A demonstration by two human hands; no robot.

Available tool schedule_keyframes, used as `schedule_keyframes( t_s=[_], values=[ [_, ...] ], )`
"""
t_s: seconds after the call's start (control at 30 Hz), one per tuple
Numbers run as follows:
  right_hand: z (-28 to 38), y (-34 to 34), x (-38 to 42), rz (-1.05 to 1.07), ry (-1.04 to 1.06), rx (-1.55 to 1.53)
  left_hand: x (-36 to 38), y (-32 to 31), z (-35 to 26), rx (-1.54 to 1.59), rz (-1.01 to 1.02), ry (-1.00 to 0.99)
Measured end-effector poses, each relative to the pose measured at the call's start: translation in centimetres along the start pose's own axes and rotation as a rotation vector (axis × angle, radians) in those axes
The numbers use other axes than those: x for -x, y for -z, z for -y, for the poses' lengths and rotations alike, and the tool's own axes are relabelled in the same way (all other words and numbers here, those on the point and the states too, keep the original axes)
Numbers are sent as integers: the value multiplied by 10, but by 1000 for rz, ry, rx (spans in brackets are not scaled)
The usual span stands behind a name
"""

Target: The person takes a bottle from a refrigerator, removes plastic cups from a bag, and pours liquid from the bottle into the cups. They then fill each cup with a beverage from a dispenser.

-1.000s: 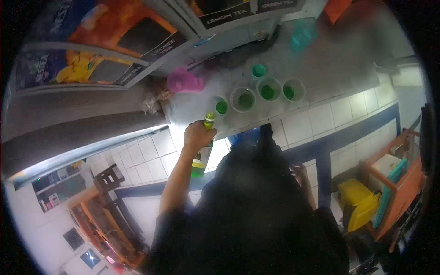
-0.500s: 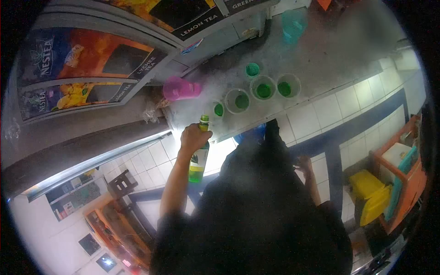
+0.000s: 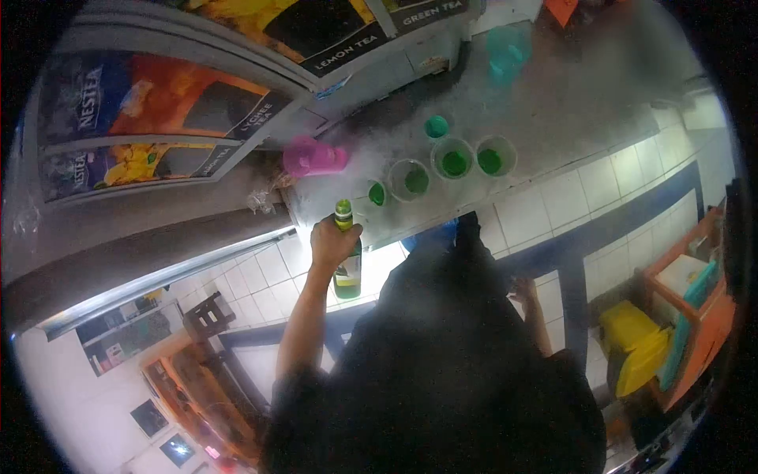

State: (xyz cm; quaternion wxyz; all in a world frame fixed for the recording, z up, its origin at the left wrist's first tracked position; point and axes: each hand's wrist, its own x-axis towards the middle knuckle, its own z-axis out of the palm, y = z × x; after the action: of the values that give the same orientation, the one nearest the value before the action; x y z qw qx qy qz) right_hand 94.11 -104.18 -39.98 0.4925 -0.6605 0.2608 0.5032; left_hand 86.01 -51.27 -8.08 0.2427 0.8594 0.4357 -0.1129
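Observation:
My left hand is wrapped round the neck of a glass bottle of green liquid, held at the counter's near edge. The bottle has a pale label and a yellow-green neck. Right beyond it on the counter stands a clear cup with green liquid in the bottom. To its right are a second clear cup, a third cup and another cup, each with green inside. A small green cup stands behind them. My right hand hangs low at my side, fingers loosely apart, nothing visible in it.
A pink jug stands at the counter's left end, a teal jug farther back. Drink panels rise at the left. On the tiled floor side are a yellow bin and an orange-edged cabinet.
The bottle has tipped slightly, its neck shifting left and its base right. My right hand has barely moved, and the cups stand where they were.

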Motion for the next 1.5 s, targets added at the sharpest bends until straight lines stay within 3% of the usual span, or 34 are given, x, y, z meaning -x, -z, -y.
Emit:
schedule_keyframes(
  t_s=[0.07,0.1,0.13,0.2,0.23,0.37,0.43,0.5,0.67,0.83,0.9,0.93,1.0,1.13,1.2,1.23,1.33,1.4,1.5],
  values=[
    [1,4,-13,43,-168,-94,2,-5,10,104,-94,-47],
    [32,-16,27,-101,12,129,6,-3,11,115,-106,-41],
    [37,-13,23,-100,24,142,12,0,9,177,-139,-74],
    [48,-9,17,-93,863,849,18,9,3,252,-188,-100],
    [71,-11,24,-106,796,871,20,15,-1,251,-166,-63],
    [218,-96,136,-57,1069,966,27,21,7,273,-155,-76],
    [286,-164,229,154,937,589,33,26,6,243,-180,-119],
    [316,-215,276,295,1066,610,37,26,9,210,-212,-167],
    [335,-322,312,557,1423,757,58,27,30,177,-250,-340],
    [333,-371,319,651,1414,1013,72,33,50,154,-324,-362],
    [334,-379,309,812,1497,1112,73,32,57,128,-352,-407],
    [336,-381,309,763,1496,1124,70,28,64,121,-346,-437],
    [336,-390,315,921,1830,1195,79,41,61,190,-306,-507],
    [315,-404,335,603,1658,1452,85,36,77,181,-281,-486],
    [297,-410,349,213,1581,1714,84,29,80,222,-357,-678],
    [287,-412,352,90,1596,1604,81,23,82,274,-378,-642],
    [300,-404,395,-42,1462,1468,83,45,79,346,-306,-725],
    [303,-398,399,-88,1704,1222,80,39,81,383,-329,-612],
    [311,-388,414,145,1741,1339,81,45,78,362,-295,-589]
  ],
)
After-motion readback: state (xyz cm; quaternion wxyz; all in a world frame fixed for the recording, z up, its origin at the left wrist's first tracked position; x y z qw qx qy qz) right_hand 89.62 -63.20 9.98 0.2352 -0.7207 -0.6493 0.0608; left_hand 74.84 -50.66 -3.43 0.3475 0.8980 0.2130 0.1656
